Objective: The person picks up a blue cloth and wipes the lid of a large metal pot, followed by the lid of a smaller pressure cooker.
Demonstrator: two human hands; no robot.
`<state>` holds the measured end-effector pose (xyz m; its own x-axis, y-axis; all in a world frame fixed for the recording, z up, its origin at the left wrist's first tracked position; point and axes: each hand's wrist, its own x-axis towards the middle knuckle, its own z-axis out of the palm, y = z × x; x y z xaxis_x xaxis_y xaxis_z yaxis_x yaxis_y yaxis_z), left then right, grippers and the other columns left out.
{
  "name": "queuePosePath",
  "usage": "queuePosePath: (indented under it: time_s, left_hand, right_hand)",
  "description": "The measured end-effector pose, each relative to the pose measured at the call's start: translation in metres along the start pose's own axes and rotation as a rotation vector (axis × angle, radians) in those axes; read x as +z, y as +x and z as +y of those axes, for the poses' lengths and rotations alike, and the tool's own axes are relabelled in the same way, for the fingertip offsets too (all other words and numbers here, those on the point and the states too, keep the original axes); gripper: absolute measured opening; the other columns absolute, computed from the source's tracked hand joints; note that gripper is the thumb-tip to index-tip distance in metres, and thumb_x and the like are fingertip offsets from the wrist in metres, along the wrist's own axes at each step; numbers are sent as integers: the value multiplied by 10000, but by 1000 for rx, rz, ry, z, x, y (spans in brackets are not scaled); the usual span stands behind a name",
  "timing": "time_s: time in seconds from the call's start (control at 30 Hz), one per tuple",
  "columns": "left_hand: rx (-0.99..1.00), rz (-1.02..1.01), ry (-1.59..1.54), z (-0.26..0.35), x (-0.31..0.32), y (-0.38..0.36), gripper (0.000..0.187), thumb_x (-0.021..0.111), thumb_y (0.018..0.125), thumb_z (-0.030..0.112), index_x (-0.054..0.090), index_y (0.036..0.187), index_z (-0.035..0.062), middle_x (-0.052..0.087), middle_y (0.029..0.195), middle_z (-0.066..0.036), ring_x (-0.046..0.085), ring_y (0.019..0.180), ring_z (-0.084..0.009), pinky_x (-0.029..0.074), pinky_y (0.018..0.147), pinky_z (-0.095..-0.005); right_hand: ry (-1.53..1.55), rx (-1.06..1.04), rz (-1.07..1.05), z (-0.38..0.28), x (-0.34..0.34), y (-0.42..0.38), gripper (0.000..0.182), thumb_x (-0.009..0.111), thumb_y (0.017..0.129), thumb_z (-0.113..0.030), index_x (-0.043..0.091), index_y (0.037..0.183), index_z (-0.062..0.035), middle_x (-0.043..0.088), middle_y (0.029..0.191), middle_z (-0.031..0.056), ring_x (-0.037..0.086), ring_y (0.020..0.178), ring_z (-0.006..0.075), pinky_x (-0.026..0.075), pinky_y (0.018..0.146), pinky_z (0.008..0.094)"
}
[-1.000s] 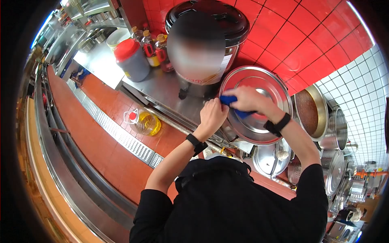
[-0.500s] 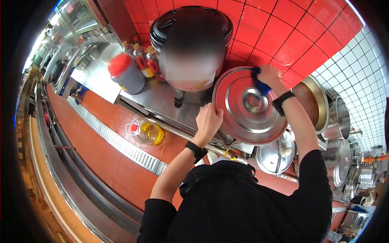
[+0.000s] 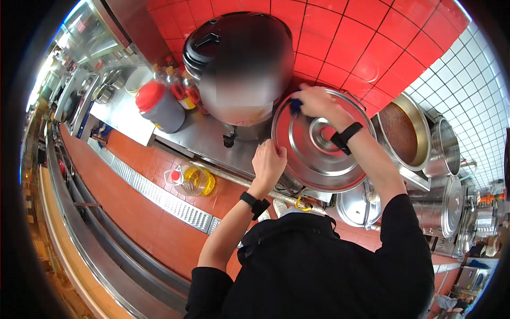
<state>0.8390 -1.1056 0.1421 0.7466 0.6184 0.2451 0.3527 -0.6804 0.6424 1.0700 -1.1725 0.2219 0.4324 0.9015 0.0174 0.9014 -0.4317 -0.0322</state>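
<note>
A large round metal lid point(image 3: 300, 151) with a raised ring in its middle lies in front of me. My left hand point(image 3: 269, 164) is closed at the lid's near left edge, its thumb by the rim and its fingertips partly hidden. Over the far left part of the lid, my right hand point(image 3: 317, 102) is closed on a dark blue cloth point(image 3: 295, 107), pressing it to the metal near the rim. Most of the cloth is covered by the fingers. What sits under the lid is hidden.
Left of the lid stands a big lidded container point(image 3: 234, 101) with a tap, beside sauce bottles point(image 3: 180, 90) and a red-topped jug point(image 3: 159, 109). A pot of brown contents point(image 3: 398, 133) is at the right. An oil bottle point(image 3: 196, 182) stands on the floor.
My right hand has swept the cloth leftward across the lid, from its far right side to its far left. My left hand stays at the rim. The view has shifted slightly.
</note>
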Motion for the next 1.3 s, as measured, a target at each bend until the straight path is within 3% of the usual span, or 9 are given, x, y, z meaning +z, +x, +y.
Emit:
queuePosePath:
  time_s: [0.2,0.33,0.47,0.53,0.67,0.9,1.0,1.13,1.3]
  left_hand:
    - [-18,-38,-7,1,-1,0,198,616,848,192,566,814,4,645,827,-205,638,841,-405,519,733,-503]
    - [-42,-55,-27,2,-1,-1,208,612,853,186,556,798,-6,644,821,-206,635,822,-411,512,727,-507]
    - [-36,-46,-55,3,-3,-2,208,616,856,176,544,776,-2,635,793,-199,625,791,-412,499,705,-507]
    - [-39,-53,-46,4,-4,-3,210,617,857,173,538,768,0,631,784,-197,623,783,-410,493,695,-508]
    - [-37,-37,-65,4,-4,-4,223,606,868,181,521,758,6,620,761,-193,616,766,-414,477,675,-513]
    - [-37,-26,-130,0,1,-3,242,595,882,185,507,757,-2,597,721,-215,601,736,-440,459,665,-517]
    - [-39,-51,-129,1,-1,-1,243,592,882,185,511,757,-6,599,727,-218,599,734,-441,459,665,-515]
    - [-36,-64,-109,0,-2,-1,241,587,884,189,520,766,-10,608,739,-224,603,745,-441,461,682,-514]
    - [-34,-74,-129,-4,-2,1,249,583,885,196,517,767,-13,609,747,-233,600,761,-450,458,695,-522]
  right_hand:
    - [105,-435,-214,-57,-20,-20,419,634,741,-127,739,1121,-267,662,1054,112,671,967,345,536,768,484]
    - [238,-67,-188,-35,-32,-14,430,635,723,-154,749,1129,-234,733,1057,127,692,1026,313,556,843,449]
    - [88,352,-61,47,-15,-18,430,603,800,-236,712,1214,-279,716,1146,123,676,1097,318,546,920,458]
    - [-9,466,-30,93,-2,-42,480,606,804,-253,667,1279,-222,713,1139,135,671,1088,338,550,912,467]
    - [-140,526,-125,122,-14,-125,399,594,787,-204,714,1167,-176,711,1085,177,681,1041,360,549,899,478]
    - [-50,461,-300,29,-45,-239,196,631,720,-169,738,835,-52,708,830,207,706,826,393,571,749,478]
    - [53,332,-332,-14,-49,-247,194,652,687,-170,733,816,-50,697,786,202,704,811,380,565,718,483]
    - [337,101,-297,-60,-37,-224,270,681,740,-236,722,972,-104,692,863,172,689,856,363,551,734,481]
    - [414,159,-152,-105,-12,-164,300,665,761,-231,712,1047,-157,701,939,156,694,887,373,550,761,493]
